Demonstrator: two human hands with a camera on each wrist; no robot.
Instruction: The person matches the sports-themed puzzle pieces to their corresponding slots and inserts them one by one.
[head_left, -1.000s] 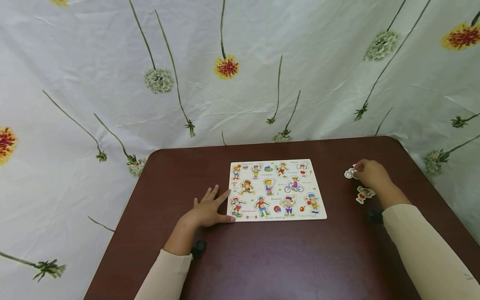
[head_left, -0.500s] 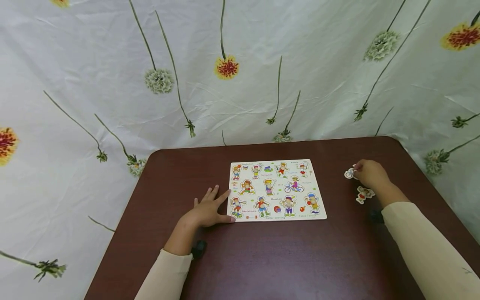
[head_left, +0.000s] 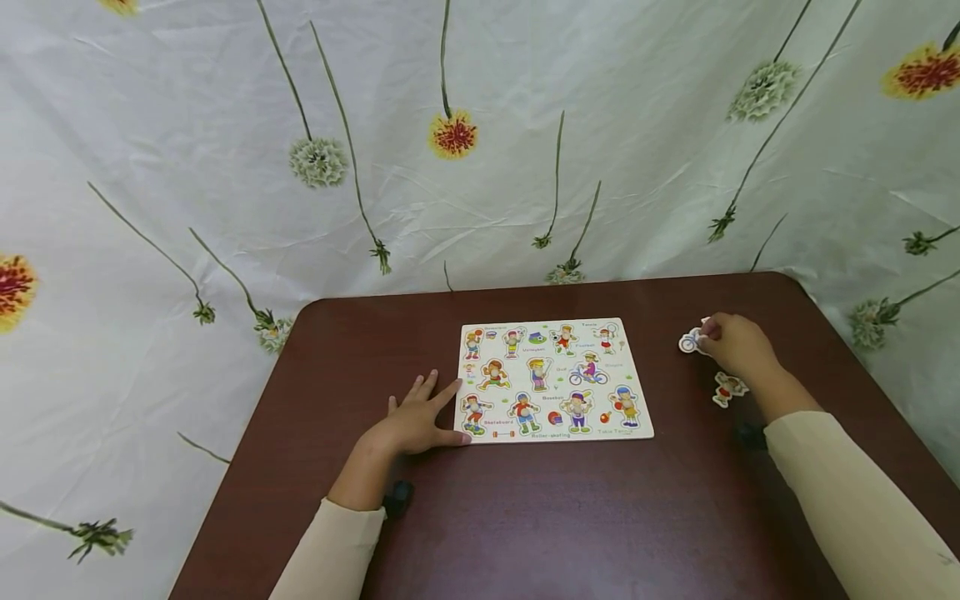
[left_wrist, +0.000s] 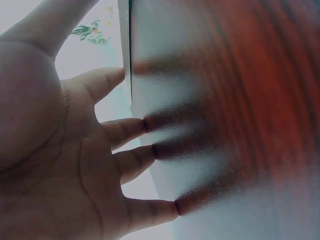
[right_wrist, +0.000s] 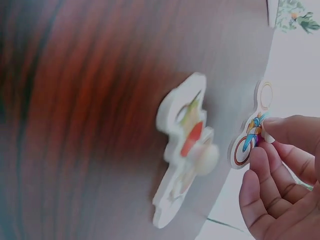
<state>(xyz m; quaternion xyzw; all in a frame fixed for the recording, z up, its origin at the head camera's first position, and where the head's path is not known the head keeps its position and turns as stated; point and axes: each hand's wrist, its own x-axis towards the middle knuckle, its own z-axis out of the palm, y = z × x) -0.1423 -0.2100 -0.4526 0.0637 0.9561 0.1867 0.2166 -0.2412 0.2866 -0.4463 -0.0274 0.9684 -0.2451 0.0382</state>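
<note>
My left hand [head_left: 414,423] lies with spread fingers at the left side of a white wooden puzzle board [head_left: 517,368] printed with children at sports. Its thumb and index finger touch the board's edge, while in the left wrist view the other fingertips rest on the table. At the right, my right hand [head_left: 741,348] pinches a puzzle piece with a bicycle [head_left: 687,341] between thumb and fingers. In the right wrist view the bicycle piece [right_wrist: 242,152] is tilted, partly covered by the fingertips. Nearer me lies a second, figure-shaped puzzle piece [head_left: 727,389] with a round knob [right_wrist: 206,159].
The dark brown table [head_left: 555,508] has rounded far corners. Behind it hangs a pale cloth [head_left: 495,217] printed with flowers. A small dark object [head_left: 397,498] sits at the left wrist.
My right hand and the bicycle piece have shifted a little to the left and away from me. The left hand, the board and the figure-shaped piece stay in place.
</note>
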